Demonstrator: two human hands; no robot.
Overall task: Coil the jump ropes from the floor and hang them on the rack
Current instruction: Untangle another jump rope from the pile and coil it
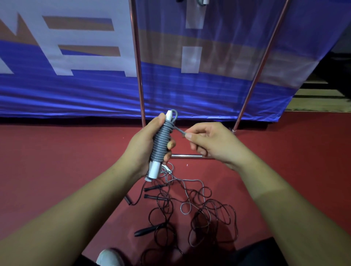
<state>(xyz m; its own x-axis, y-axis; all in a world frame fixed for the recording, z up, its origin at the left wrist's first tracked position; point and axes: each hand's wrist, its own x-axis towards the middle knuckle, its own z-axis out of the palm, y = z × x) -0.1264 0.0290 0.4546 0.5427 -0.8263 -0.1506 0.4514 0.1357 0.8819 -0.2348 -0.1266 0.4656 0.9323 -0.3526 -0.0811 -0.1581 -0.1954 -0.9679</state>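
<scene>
My left hand (pixel 144 146) grips a grey jump rope (pixel 162 144) wound tightly around its white handles, held upright above the floor. My right hand (pixel 210 142) pinches the loose grey end of that rope just to the right of the coil. Below my hands, several black jump ropes (pixel 209 218) with black handles lie tangled on the red floor, mixed with a thin grey one (pixel 187 189). The metal rack (pixel 139 72) stands behind, its two poles rising to the top edge, where a white handle hangs (pixel 204 2).
A blue banner (pixel 76 91) with large white letters hangs behind the rack. The rack's chrome base bar (pixel 187 156) lies on the red floor (pixel 57 161). My white shoe (pixel 109 258) shows at the bottom edge. Steps appear at the far right.
</scene>
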